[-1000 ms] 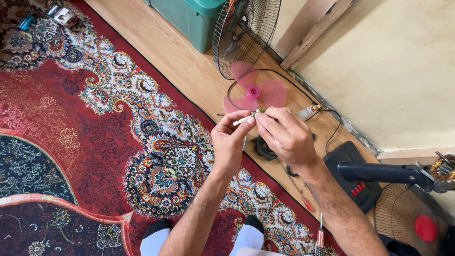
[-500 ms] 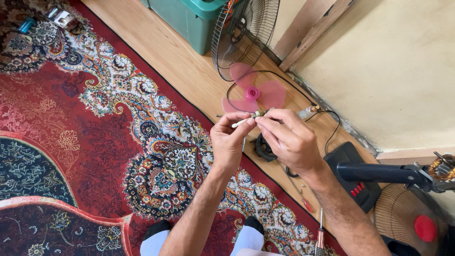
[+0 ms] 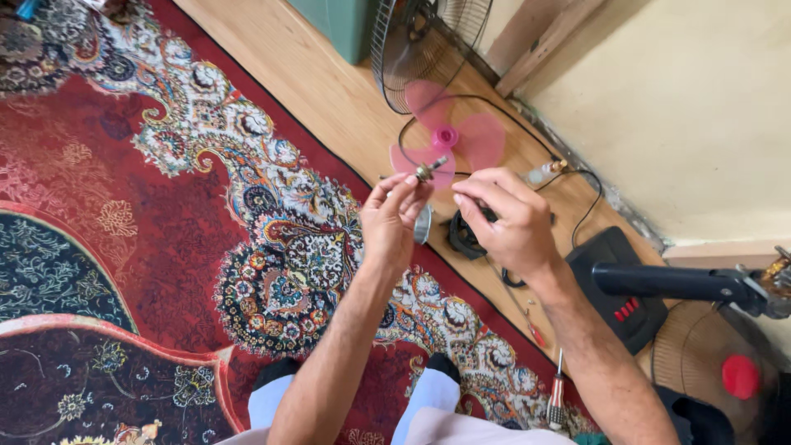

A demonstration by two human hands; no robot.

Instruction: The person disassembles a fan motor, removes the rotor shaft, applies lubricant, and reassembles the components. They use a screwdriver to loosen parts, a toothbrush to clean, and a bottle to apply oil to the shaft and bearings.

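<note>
My left hand (image 3: 393, 216) pinches a small metal shaft part (image 3: 428, 170) with a brass-coloured collar, holding it up above the floor. My right hand (image 3: 507, 218) hovers just to its right, fingers curled, with nothing clearly seen in it. Below the hands on the wooden floor lie a pink translucent fan blade (image 3: 449, 144), a small silver disc (image 3: 423, 224) and a black round part (image 3: 465, 235).
A wire fan guard (image 3: 412, 41) leans by a green bin (image 3: 346, 25). A black fan base with red buttons (image 3: 622, 288) and its black pole (image 3: 676, 283) are at right, a second guard with red hub (image 3: 737, 375) beside. Screwdrivers (image 3: 556, 391) lie on the patterned red rug (image 3: 124, 206). A black cable (image 3: 494, 107) loops across the floor.
My hands have drawn slightly apart; the right hand has let go of the metal part, which stays in the left hand. The view has shifted.
</note>
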